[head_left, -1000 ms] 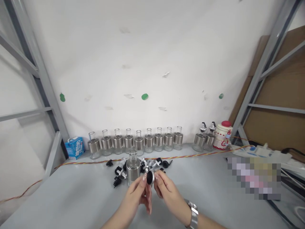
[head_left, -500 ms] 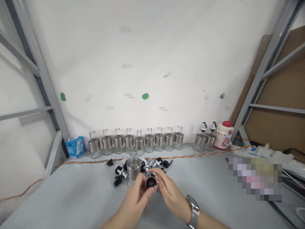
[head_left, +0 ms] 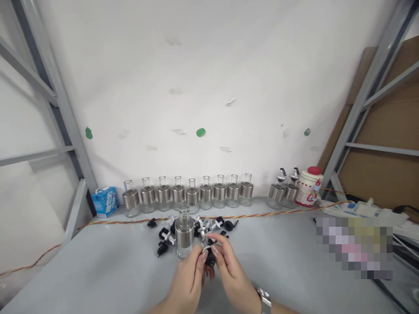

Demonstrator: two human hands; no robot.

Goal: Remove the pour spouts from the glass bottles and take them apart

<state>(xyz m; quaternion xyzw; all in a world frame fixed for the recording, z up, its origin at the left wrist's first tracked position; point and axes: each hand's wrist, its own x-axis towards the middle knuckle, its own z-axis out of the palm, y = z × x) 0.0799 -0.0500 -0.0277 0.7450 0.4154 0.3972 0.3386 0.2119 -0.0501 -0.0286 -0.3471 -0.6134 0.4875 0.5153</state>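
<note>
Between them, my left hand (head_left: 191,272) and my right hand (head_left: 229,264) grip a black and silver bottle pourer top (head_left: 210,258) above the table. Fingers of both hands are closed round it, with its black end towards me; part of it is hidden by them. Just left of and beyond my hands stands a glass bottle (head_left: 184,233) with a metal sleeve and an uncapped neck. Around the bottle lie several loose black and silver pourer parts (head_left: 168,237). A metal-banded watch sits on my right wrist.
Along the wall runs a row of several open sleeved bottles (head_left: 178,192). Two bottles with pourer tops (head_left: 276,192) stand at right beside a red-and-white jar (head_left: 308,187). A blue box (head_left: 104,201) is at left. A twisted cord (head_left: 255,214) crosses the table.
The pourer top has been tilted in my hands: its open round underside faced me before, and now a narrower black end shows. My fingers have shifted round it. The bottle stays put.
</note>
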